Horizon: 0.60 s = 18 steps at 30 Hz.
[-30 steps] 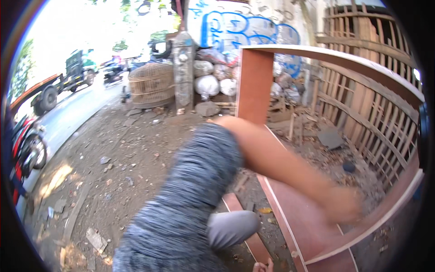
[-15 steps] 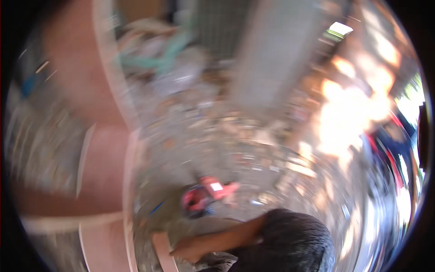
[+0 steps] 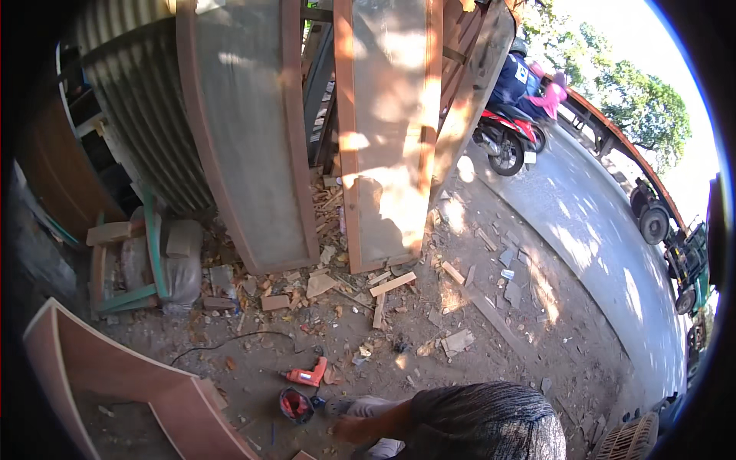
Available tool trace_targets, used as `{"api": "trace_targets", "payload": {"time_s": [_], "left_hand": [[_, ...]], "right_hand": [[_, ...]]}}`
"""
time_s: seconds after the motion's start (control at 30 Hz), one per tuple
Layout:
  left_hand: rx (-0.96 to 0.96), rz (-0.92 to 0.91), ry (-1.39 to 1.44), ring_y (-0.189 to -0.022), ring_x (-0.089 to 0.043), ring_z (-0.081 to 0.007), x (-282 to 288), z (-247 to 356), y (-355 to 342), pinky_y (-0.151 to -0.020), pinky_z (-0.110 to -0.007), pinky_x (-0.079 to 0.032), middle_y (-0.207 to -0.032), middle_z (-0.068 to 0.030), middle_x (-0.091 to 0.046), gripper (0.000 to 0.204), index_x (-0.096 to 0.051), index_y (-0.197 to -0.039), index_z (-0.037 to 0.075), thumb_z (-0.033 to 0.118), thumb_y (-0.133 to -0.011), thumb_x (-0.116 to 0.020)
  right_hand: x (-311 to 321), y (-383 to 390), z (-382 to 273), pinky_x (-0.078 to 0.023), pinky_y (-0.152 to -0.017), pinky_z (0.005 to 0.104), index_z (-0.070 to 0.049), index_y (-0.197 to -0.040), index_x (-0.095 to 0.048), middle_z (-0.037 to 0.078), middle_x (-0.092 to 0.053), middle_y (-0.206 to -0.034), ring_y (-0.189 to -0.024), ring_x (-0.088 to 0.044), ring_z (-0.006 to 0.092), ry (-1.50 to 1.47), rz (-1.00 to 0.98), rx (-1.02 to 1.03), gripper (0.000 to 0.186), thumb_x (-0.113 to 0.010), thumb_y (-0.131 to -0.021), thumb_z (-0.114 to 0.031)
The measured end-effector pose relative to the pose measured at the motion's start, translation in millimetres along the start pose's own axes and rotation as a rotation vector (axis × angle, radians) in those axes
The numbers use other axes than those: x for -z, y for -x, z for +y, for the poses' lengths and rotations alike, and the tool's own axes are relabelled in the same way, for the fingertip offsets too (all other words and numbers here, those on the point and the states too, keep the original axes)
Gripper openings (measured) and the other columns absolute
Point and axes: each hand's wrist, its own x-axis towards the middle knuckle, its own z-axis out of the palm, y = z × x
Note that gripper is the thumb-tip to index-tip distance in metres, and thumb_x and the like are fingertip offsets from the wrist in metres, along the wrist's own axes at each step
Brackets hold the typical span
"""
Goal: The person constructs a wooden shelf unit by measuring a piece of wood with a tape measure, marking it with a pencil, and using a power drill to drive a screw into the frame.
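Two tall framed panels [image 3: 253, 138] [image 3: 387, 130] are stood upright against a corrugated metal wall [image 3: 138, 100], their lower ends set in a litter of wood offcuts [image 3: 392, 284]. Beside them, a wooden stool with green straps [image 3: 126, 264] is seen next to a grey sack [image 3: 180, 264]. An open reddish plywood cabinet [image 3: 115, 376] is laid at the lower left. A black cable [image 3: 230, 341] is trailed over the dirt. Along the curved road [image 3: 606, 253], a red motorbike carrying riders [image 3: 514, 123] is seen, and a green truck [image 3: 686, 253] is parked farther on. A woven basket [image 3: 625, 441] is placed at the lower right.
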Motion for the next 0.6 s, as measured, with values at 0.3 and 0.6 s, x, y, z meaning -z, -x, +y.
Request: {"api": "trace_targets", "payload": {"time_s": [0.3, 0.6], "left_hand": [[0.339, 0.228, 0.128, -0.091, -0.055, -0.0225, 73, 112, 186, -0.08, -0.04, -0.047, -0.101, -0.0103, -0.058, 0.042, -0.067, -0.112, 0.01, 0.038, -0.081, -0.075], [0.572, 0.539, 0.265, -0.078, -0.059, -0.019, 49, 154, 309, -0.072, -0.036, -0.05, -0.086, -0.0093, -0.063, 0.03, -0.072, -0.102, 0.008, 0.032, -0.084, -0.074]], "right_hand": [[-1, 182, -68, -0.056, -0.077, 0.0486, -0.007, -0.104, -0.073, 0.018, -0.073, -0.101, -0.092, -0.07, 0.0374, -0.056, -0.319, -0.256, 0.037, -0.071, -0.073, -0.027], [24, 196, -47, -0.056, -0.079, 0.0428, -0.01, -0.103, -0.076, 0.016, -0.075, -0.103, -0.09, -0.072, 0.0297, -0.045, -0.261, -0.205, 0.039, -0.069, -0.077, -0.038]]}}
